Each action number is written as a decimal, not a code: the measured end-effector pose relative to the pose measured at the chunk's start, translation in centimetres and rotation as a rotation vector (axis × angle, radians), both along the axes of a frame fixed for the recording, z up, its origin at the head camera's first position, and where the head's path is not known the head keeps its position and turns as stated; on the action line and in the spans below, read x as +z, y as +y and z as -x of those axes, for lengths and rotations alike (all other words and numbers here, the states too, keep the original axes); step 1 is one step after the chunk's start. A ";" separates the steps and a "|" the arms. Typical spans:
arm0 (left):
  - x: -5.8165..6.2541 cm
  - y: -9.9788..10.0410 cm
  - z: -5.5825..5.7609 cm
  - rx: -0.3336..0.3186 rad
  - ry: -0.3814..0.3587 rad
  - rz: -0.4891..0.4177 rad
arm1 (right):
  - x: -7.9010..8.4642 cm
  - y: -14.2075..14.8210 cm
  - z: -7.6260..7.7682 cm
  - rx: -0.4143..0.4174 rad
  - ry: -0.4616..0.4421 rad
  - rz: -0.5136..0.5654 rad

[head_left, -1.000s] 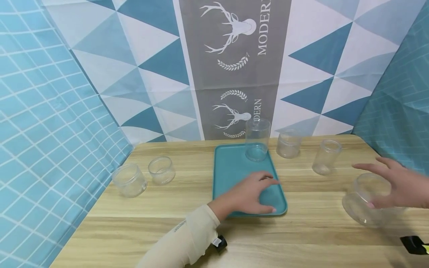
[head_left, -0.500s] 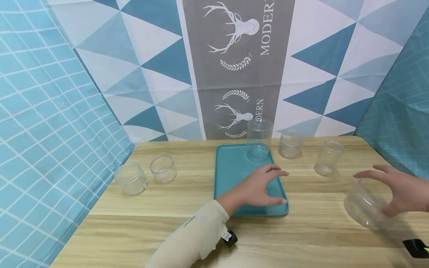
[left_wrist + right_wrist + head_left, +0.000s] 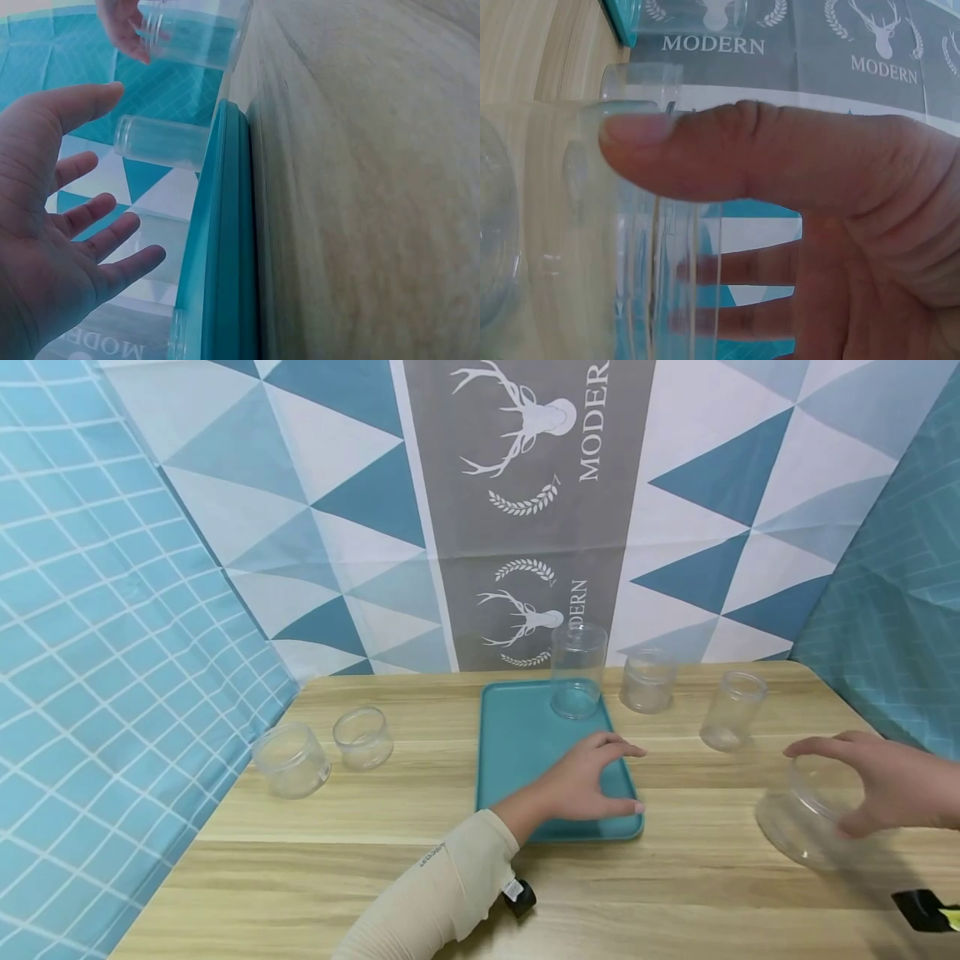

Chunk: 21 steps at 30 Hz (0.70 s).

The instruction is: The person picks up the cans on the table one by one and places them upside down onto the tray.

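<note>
Got the fingers of the right hand curved around the upper part of a big wide clear jar, holding it in a wide grip, with the thumb on the near side and a couple of fingers visible through the clear wall in the right wrist view. Seeing that jar over toward the right edge of the worktop, well apart from the tray. Can't tell, honestly, whether lifted or touching the wood. Got the left hand hovering above the near right part of the teal tray, with thumb and fingers spread wide, plus a beige sleeve behind it. Also spotting a tall clear jar standing upright at the tray's far right corner. Just right of that, near the worktop's far edge, find a squat clear jar, then a narrow clear glass toward the far right corner. Over by the left edge, note two more low clear jars sitting close together. Past the far edge, got a patterned backdrop with triangles, white deer heads and "MODERN" lettering on a grey band.
</note>
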State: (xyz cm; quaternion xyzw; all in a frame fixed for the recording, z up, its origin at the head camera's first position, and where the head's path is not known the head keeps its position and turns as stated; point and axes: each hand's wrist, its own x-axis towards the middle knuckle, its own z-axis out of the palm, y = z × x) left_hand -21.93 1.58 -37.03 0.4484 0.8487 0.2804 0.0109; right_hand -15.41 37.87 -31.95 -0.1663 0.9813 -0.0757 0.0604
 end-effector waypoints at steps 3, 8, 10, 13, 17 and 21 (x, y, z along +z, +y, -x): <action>0.0 0.0 0.0 0.008 -0.038 -0.040 | 0.3 -0.5 0.0 0.002 0.002 0.011; 0.0 0.1 0.0 0.018 -0.083 -0.110 | 0.8 -1.2 0.1 0.015 0.017 0.006; -0.1 0.1 -0.1 0.020 -0.096 -0.125 | 1.0 -1.5 0.2 0.018 0.025 -0.001; -0.2 0.3 -0.1 0.023 -0.117 -0.143 | 1.2 -1.8 0.3 0.020 0.028 -0.002; -0.4 0.5 -0.1 0.020 -0.159 -0.189 | 1.2 -2.0 0.3 0.023 0.049 0.006; -0.6 0.7 -0.2 0.019 -0.197 -0.238 | 1.4 -2.3 0.4 0.035 0.066 0.007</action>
